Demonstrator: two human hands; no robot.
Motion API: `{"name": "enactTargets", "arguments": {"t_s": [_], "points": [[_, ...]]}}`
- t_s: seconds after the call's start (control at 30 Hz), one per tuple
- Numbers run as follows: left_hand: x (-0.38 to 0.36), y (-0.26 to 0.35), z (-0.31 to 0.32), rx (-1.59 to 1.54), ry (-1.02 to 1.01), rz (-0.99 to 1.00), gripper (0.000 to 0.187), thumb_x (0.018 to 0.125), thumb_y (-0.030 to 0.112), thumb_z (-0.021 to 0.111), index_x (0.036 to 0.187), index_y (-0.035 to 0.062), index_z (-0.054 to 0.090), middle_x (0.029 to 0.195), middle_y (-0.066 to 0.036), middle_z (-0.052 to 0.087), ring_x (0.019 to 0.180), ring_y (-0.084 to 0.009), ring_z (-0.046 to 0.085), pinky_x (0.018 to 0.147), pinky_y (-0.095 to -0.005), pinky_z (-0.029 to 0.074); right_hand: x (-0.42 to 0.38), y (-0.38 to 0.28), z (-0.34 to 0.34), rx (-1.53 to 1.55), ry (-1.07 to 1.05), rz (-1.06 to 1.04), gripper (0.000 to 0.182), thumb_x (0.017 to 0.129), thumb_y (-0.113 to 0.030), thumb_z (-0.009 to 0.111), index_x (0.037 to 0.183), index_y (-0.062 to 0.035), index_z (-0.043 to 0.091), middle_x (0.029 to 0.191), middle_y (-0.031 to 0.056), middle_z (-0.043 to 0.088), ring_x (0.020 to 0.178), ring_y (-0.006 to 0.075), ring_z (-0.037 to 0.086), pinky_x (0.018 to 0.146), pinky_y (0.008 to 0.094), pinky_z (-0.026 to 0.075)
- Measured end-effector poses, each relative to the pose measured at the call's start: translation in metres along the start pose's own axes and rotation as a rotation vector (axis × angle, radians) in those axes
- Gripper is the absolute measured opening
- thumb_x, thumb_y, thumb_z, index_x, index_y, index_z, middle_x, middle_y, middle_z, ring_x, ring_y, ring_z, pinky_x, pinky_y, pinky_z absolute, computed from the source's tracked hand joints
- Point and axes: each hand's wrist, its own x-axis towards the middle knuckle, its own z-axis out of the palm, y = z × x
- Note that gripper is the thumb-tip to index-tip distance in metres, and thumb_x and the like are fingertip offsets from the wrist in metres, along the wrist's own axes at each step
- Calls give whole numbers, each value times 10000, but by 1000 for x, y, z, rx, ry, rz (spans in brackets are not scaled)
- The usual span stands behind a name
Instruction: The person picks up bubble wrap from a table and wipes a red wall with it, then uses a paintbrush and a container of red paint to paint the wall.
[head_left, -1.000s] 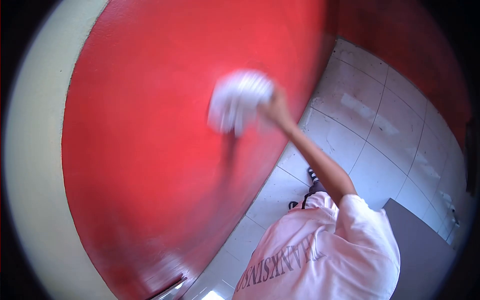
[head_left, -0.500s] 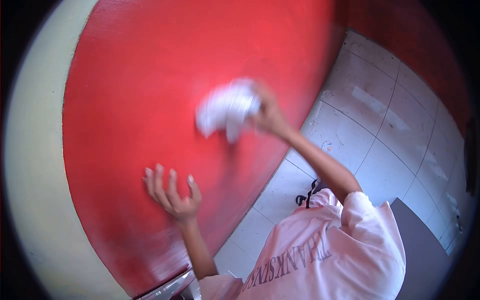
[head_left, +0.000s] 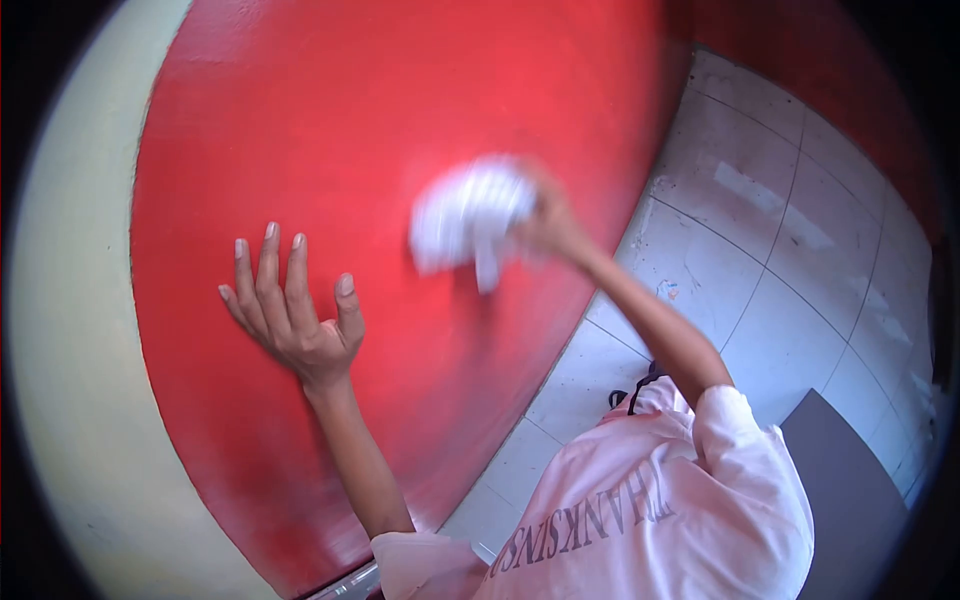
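My right hand [head_left: 548, 218] grips bunched white cloth [head_left: 462, 215], blurred, at middle of red wall [head_left: 330, 110]; can't tell if cloth presses flat. My left hand [head_left: 298, 320] spread wide, fingers apart, over same wall, left of cloth; palm contact unclear. Pale wall strip [head_left: 80, 300] borders red at left. Right forearm crosses edge of tiled floor [head_left: 720, 210]. Small scrap [head_left: 667, 289] on tiles near forearm. Flat grey board [head_left: 850, 490] beside my pink shirt [head_left: 690, 530], covering some floor.
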Motion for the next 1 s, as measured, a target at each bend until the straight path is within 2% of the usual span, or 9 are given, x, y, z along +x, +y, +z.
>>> {"name": "enactTargets", "arguments": {"t_s": [0.17,0.2,0.23,0.33,0.47,0.57,0.63,0.8,1.0], "points": [[1,1,4,43,0,-2,395,867,418,457,1056,109,612,1157,-62,574,1188,-283,438,1078,-457,151,88,4,-48,-128,621,64,257,765,-43,573,1009,-8,498,922,112,590,710,179,588,590,287,487],[2,1,5,46,-1,-2,393,866,416,458,1058,108,610,1157,-63,574,1190,-284,435,1077,-459,149,55,-15,-18,117,270,306,363,761,-53,582,1107,-8,482,997,136,568,800,209,577,678,333,487],[3,2,6,48,2,-5,391,866,413,460,1059,107,608,1157,-64,574,1191,-285,432,1077,-461,148,27,-27,9,-369,308,-419,467,733,-47,588,1184,-5,476,1104,161,531,994,270,537,832,397,449],[3,1,5,41,-11,-1,391,867,405,460,1073,101,596,1159,-69,573,1203,-290,420,1074,-467,143,-58,-84,36,-211,-858,-448,597,622,-143,651,1192,-285,545,1274,105,459,1104,293,499,749,384,510],[0,-2,7,22,-11,5,407,871,404,463,1083,78,583,1172,-81,566,1218,-307,408,1062,-493,143,-30,-74,20,-279,-347,-556,504,628,-157,661,1113,-280,601,1210,121,509,961,292,553,632,347,507],[2,-2,10,26,11,14,415,870,413,467,1072,73,592,1157,-88,574,1214,-309,412,1056,-498,154,-78,51,-5,-431,-102,-197,419,665,-186,707,1074,-164,613,1146,205,517,938,357,554,799,383,476],[5,0,11,52,26,11,413,870,417,467,1050,73,608,1139,-90,585,1204,-307,421,1052,-495,165,-169,138,-34,-663,-305,739,528,652,-83,661,1166,-126,550,1132,196,539,1036,366,536,876,371,452],[3,-1,12,104,41,52,400,868,417,480,1023,79,626,1125,-81,592,1180,-297,441,1039,-495,193,-236,205,-22,187,544,1255,346,720,-51,556,1061,4,546,844,117,637,711,232,644,619,348,543],[9,-2,14,143,35,84,390,861,418,508,1043,93,625,1142,-63,584,1173,-290,451,1019,-514,228,-86,-6,68,-35,197,-34,559,752,-165,612,1273,-113,416,1281,197,367,1202,358,360,978,467,335]]}}
